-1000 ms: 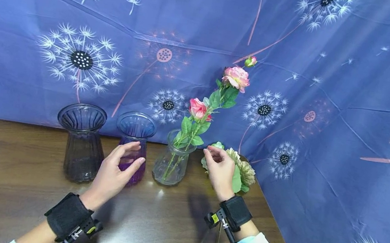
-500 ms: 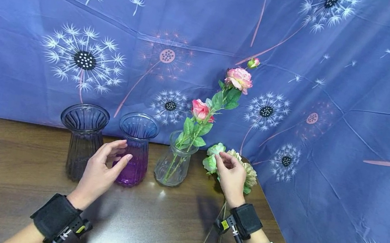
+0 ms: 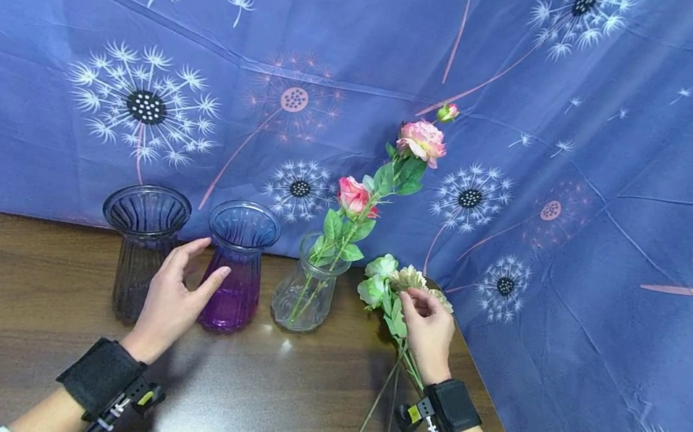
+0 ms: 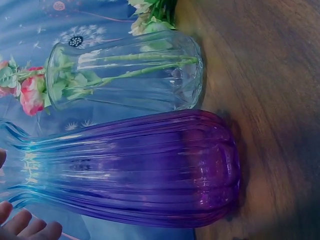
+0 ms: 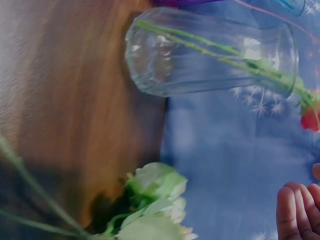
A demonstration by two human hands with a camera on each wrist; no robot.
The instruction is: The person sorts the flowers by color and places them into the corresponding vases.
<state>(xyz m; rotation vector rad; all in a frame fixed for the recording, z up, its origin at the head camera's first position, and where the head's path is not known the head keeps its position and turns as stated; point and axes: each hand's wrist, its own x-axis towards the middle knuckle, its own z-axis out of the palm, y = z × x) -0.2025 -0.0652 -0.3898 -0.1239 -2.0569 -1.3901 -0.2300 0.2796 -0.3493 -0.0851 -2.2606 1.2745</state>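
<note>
My left hand (image 3: 167,305) hovers in front of the blue-to-purple glass vase (image 3: 232,296), thumb and fingers spread apart. In the left wrist view its fingertips (image 4: 19,222) show near the narrow neck of that vase, and contact cannot be told. My right hand (image 3: 429,336) is above artificial flowers on the table, with fingers extended and nothing seen held. Those flowers have pale green-white heads (image 3: 372,290) and beige heads (image 3: 408,279); the hand hides part of them. A clear glass vase (image 3: 286,299) holds a leaning stem with pink roses (image 3: 422,142).
A dark grey glass vase (image 3: 139,262) stands at the left, partly behind my left hand. Thin flower stems (image 3: 377,402) reach toward the front of the wooden table (image 3: 11,318). A blue dandelion-print cloth (image 3: 345,26) hangs behind and to the right.
My right hand has moved right and slightly down, uncovering the green-white flower heads. My left hand has drawn left, off the front of the purple vase. The vases stay in place.
</note>
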